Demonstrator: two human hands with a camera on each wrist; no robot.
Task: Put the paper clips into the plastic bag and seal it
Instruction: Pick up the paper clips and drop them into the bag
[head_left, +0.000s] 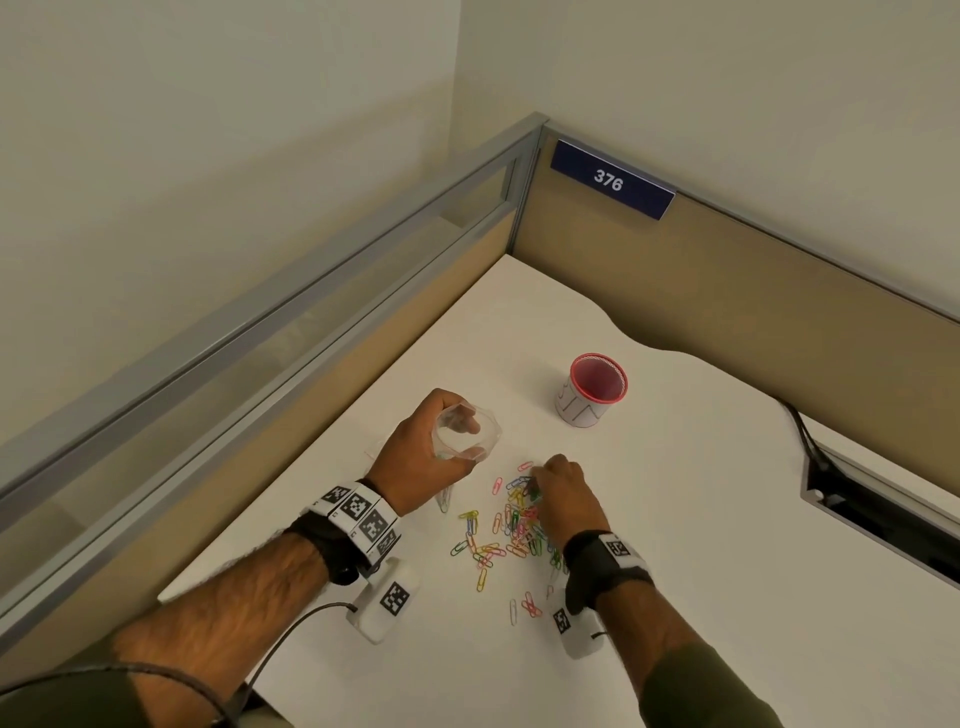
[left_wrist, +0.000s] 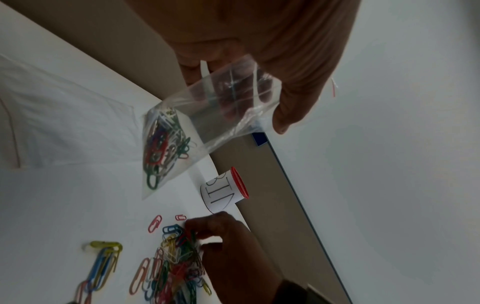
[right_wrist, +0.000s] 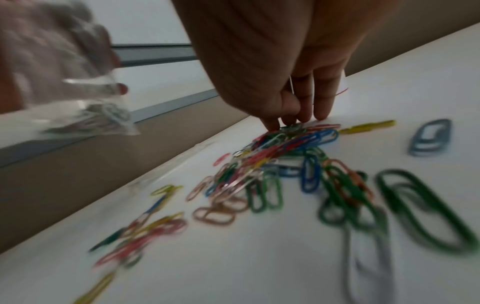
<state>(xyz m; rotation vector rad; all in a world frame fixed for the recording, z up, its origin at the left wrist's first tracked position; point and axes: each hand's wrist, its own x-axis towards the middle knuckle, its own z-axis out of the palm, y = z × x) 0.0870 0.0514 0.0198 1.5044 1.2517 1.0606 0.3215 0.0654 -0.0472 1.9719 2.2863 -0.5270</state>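
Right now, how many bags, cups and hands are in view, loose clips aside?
Plastic bags: 2, the held bag and the flat bag on the table.
Cup: 1.
Hands: 2, left hand gripping the held bag, right hand pinching paper clips.
Total: 5.

wrists: black straps | white tag-marked blocks | sleeves: seemingly olive

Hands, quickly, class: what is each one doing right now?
Left hand: holds the plastic bag with its mouth open.
Right hand: fingers pinching paper clips from the pile.
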